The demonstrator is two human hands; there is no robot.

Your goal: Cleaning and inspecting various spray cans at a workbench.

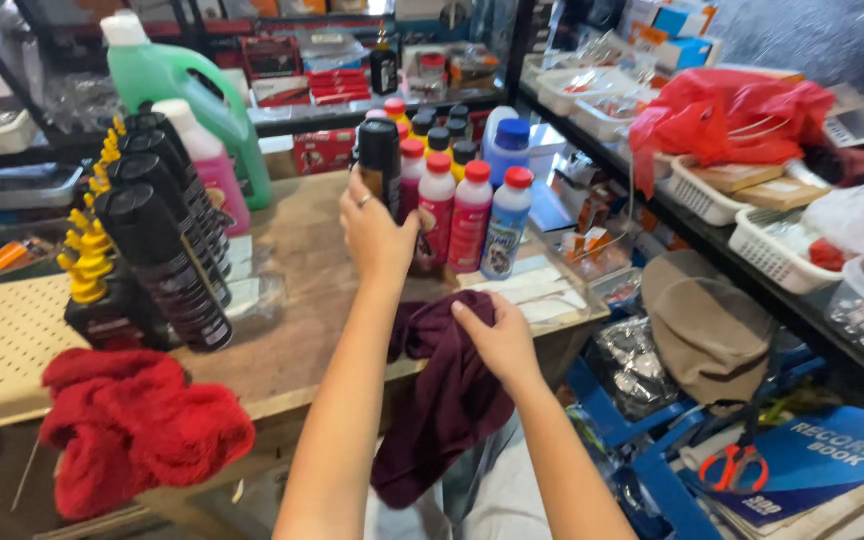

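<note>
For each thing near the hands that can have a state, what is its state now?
Black spray can: upright, capped, held by left hand.
Maroon cloth: crumpled, hanging off table edge, pressed by right hand.
Red-capped bottles: upright, closed.
Green jug: upright, capped.
Red towel: bunched.

A black spray can (380, 160) stands upright just above the middle of the frame, its glossy cap uppermost, its lower part hidden by the fingers wrapped around it. Below, in the lower middle, a dark maroon cloth (444, 400) lies bunched on the workbench edge and hangs down in folds.
</note>
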